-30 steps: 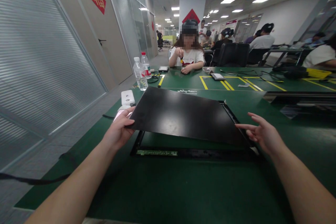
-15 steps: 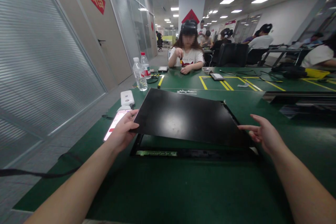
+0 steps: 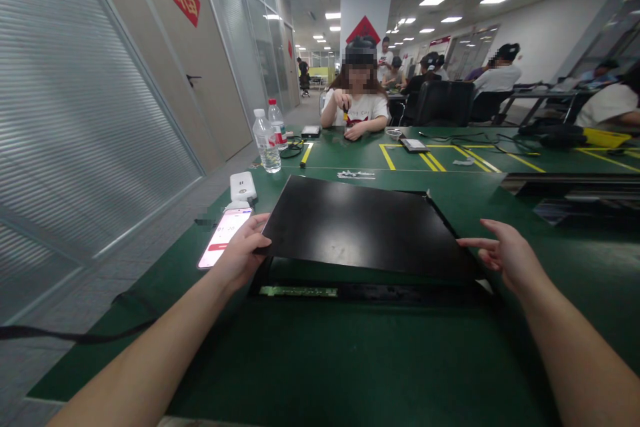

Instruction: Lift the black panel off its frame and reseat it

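A thin black panel is tilted over a black frame, its left side raised and its right side low in the frame. A green circuit strip shows along the frame's near edge. My left hand pinches the panel's left edge between thumb and fingers. At the right edge, my right hand has its index finger stretched out to the panel's corner region, thumb apart, other fingers curled, with nothing held.
A lit phone, a white device and two water bottles stand left on the green table. Dark metal strips lie at right. Across the table, a person holds a screwdriver.
The panel's left side has come down and a little to the right with my left hand, uncovering more of the phone. My right hand has shifted very slightly right.
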Available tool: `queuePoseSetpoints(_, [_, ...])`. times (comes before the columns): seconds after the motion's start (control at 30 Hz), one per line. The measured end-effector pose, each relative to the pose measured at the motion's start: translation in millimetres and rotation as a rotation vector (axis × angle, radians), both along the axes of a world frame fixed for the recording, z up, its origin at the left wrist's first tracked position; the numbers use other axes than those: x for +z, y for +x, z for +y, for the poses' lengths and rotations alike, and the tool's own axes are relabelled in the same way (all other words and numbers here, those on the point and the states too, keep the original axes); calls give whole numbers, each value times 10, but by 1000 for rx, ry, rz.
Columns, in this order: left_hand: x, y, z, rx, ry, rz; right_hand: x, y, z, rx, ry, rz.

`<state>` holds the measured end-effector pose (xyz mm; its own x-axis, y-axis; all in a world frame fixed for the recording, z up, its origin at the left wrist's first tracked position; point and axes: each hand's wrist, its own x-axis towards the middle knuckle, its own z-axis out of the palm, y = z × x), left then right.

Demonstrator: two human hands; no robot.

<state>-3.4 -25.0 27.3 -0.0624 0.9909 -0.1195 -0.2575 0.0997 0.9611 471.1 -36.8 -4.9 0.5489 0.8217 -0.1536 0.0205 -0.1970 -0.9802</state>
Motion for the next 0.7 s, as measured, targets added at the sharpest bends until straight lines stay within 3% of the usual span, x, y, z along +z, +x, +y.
queuePoseSetpoints(0.33, [-40,9,1,3,-24,15,-1,-18,11,-5,-24,-70])
queuePoseSetpoints(0.57, [-47,14,8,64,-144,71,-118,5,4,23,-40,-329])
queuePoseSetpoints(0.7, [-46,27,33,88,-219,117,-83,-26,-25,22,-97,-464])
